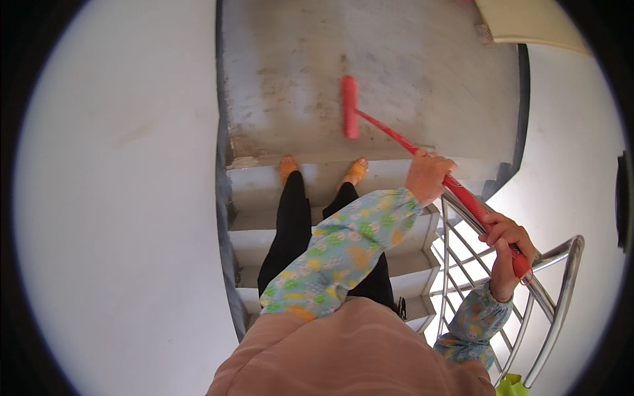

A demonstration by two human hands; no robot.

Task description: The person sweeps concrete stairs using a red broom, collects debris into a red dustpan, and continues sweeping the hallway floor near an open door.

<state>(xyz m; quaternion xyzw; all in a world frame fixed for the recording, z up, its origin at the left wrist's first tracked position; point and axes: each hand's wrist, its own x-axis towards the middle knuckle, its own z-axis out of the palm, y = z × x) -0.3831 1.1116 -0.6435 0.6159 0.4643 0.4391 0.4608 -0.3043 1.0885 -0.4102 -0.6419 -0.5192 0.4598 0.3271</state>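
My left hand (430, 177) grips the middle of the red pole of a long-handled floor tool. Near the pole's upper end, by its hanging loop, my right hand (507, 242) is wrapped around it. The narrow red head (349, 107) of the tool lies over the grey landing floor (446, 89), a little ahead of my feet. It is blurred, so I cannot tell whether it is a brush or a sponge mop. Dark smudges mark the floor around the head. Patterned sleeve covers (342, 247) are on both forearms.
My feet in orange slippers (287, 168) stand at the landing's edge, with stair steps (411, 270) below and behind. A stainless steel railing (559, 297) runs close on the right, beside my right hand. A white wall (124, 198) rises on the left. A pale yellow panel (535, 22) is at upper right.
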